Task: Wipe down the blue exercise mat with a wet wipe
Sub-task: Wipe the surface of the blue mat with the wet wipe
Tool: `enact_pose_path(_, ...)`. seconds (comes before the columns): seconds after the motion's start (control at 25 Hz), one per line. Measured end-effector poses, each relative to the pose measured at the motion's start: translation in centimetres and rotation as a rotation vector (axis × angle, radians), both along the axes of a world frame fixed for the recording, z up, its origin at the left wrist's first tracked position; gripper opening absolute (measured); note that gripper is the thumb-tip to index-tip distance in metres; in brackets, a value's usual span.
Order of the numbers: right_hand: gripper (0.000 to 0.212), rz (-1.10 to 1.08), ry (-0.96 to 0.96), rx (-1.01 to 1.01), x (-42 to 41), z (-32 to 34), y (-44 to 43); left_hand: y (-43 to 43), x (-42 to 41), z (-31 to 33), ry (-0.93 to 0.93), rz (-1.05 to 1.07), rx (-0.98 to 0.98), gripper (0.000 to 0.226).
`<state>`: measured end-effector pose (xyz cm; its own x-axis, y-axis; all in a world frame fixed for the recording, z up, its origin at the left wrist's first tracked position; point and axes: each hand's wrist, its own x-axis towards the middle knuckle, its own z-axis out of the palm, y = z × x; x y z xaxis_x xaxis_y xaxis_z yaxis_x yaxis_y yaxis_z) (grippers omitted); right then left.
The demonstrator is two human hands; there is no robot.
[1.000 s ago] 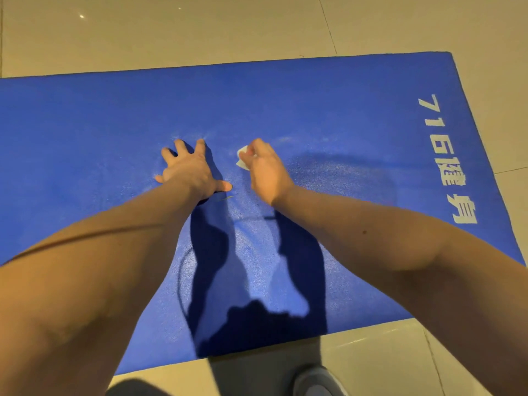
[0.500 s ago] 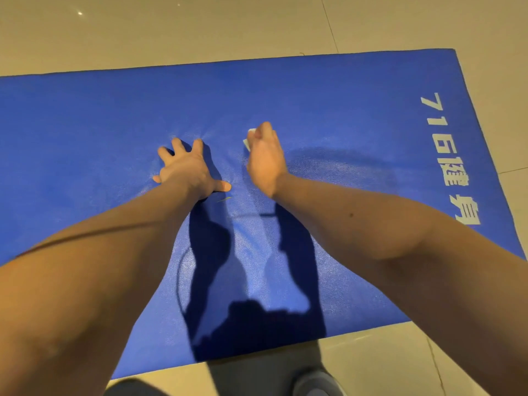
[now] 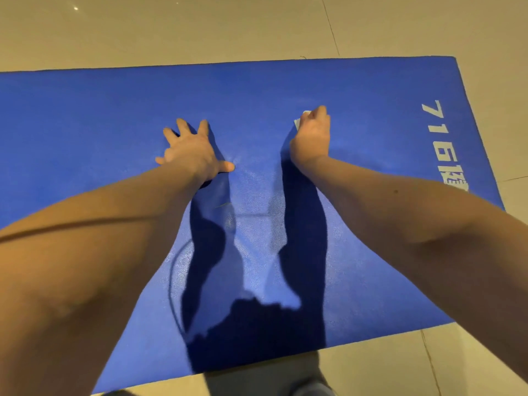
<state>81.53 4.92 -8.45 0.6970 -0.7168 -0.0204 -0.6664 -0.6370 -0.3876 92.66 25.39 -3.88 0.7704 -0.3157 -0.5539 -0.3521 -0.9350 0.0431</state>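
Blue exercise mat (image 3: 85,124) flat on tiled floor (image 3: 200,30). Left hand (image 3: 191,151): splayed open, palm flat on mat, holds nothing. Right hand (image 3: 311,135): curled round wet wipe (image 3: 300,119), pressed to mat right of centre. Judgement: firm brace, overlapping strokes, even pressure

I see only a white corner of the wet wipe (image 3: 299,119); the right hand (image 3: 313,135) covers the rest. The mat (image 3: 285,90) runs off the left edge, and its white lettering (image 3: 441,144) disappears behind the right forearm (image 3: 400,201).
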Motion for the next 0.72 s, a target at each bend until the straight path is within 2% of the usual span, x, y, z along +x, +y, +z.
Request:
enact_pose_path(0.04,0.024,0.014,-0.056,0.024,0.7,0.0,1.3,-0.1,0.2,0.0,-0.001,-0.001,0.011,0.114)
enact_pose_path(0.24,0.023,0.322,-0.055,0.026,3.4,0.0,7.1,-0.7,0.8,-0.2,0.005,0.009,0.033,0.112)
enact_pose_path(0.28,0.025,0.393,-0.032,0.002,3.2,0.1,6.9,-0.7,0.8,-0.2,0.003,0.009,0.043,0.113)
enact_pose_path(0.36,0.042,0.463,0.035,-0.104,2.5,0.4,4.8,-0.7,0.9,-0.2,-0.004,0.003,0.052,0.114)
enact_pose_path(0.44,0.053,0.345,0.127,-0.192,1.5,0.5,1.5,-0.6,0.8,-0.1,-0.013,-0.008,0.068,0.114)
enact_pose_path(0.52,0.049,0.141,0.223,-0.205,1.1,0.5,-1.1,-0.5,0.7,0.1,-0.022,-0.02,0.081,0.115)
enact_pose_path(0.6,0.042,0.035,0.283,-0.218,1.4,0.7,-1.2,-0.5,0.7,0.1,-0.02,-0.022,0.081,0.117)
enact_pose_path(0.72,0.036,0.124,0.1,-0.122,2.8,0.6,2.3,-0.4,0.7,-0.1,-0.021,-0.019,0.066,0.115)
